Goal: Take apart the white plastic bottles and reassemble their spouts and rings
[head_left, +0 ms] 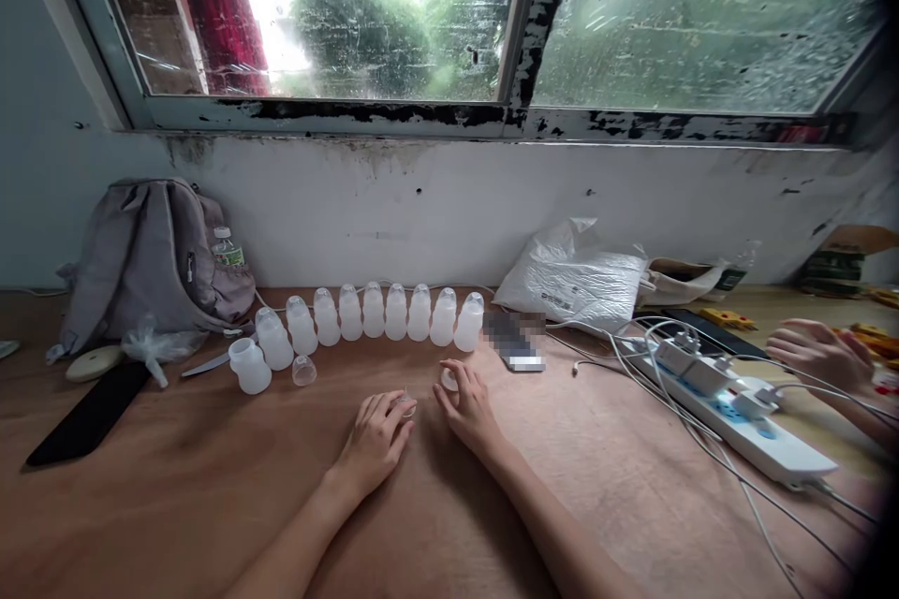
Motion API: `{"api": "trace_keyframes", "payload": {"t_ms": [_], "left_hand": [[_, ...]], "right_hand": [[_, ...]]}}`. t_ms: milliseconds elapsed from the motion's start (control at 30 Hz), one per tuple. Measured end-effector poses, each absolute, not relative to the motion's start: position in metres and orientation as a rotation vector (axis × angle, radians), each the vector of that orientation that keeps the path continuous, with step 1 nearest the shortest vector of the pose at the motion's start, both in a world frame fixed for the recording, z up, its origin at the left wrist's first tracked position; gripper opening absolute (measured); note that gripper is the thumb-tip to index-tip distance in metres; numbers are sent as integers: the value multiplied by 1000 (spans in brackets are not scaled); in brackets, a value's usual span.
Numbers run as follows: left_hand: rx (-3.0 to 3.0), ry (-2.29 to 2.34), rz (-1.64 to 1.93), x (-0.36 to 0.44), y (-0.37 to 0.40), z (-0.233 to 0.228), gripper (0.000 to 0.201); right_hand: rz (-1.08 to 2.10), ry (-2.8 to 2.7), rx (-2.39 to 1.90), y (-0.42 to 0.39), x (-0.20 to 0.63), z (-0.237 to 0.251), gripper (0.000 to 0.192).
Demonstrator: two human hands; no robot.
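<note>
Our left hand [375,435] pinches clear cap [405,407] at fingertips; right hand [469,407] curls on small white bottle [449,379], just right of cap, nearly touching

The bottles [372,311] are frosted, translucent white plastic with a matt look, and the cap [304,371] beside them is clear plastic. The table [211,477] is smooth, matt brown wood. The backpack [147,253] is soft grey cloth, the bag [572,281] crinkled glossy plastic, the power strip [730,412] shiny white plastic.
</note>
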State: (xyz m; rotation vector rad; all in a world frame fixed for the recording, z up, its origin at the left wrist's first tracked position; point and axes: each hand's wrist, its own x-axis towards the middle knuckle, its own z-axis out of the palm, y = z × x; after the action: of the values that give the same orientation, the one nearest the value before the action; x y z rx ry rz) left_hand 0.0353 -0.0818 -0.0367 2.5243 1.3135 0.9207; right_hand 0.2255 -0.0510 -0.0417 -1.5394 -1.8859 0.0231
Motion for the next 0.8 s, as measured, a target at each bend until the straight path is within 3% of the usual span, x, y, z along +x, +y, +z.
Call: {"api": "trace_keyframes", "payload": {"t_ms": [300, 533, 800], "left_hand": [[2570, 1267, 858, 35, -81, -38, 29], [2474, 1262, 952, 35, -82, -35, 14], [2299, 1417, 1250, 32, -75, -40, 11]], "right_hand": [[132, -1942, -1592, -43, 229, -55, 51], [230, -1957, -1435, -45, 220, -49, 17], [314, -1931, -1129, -70, 201, -34, 39]]}}
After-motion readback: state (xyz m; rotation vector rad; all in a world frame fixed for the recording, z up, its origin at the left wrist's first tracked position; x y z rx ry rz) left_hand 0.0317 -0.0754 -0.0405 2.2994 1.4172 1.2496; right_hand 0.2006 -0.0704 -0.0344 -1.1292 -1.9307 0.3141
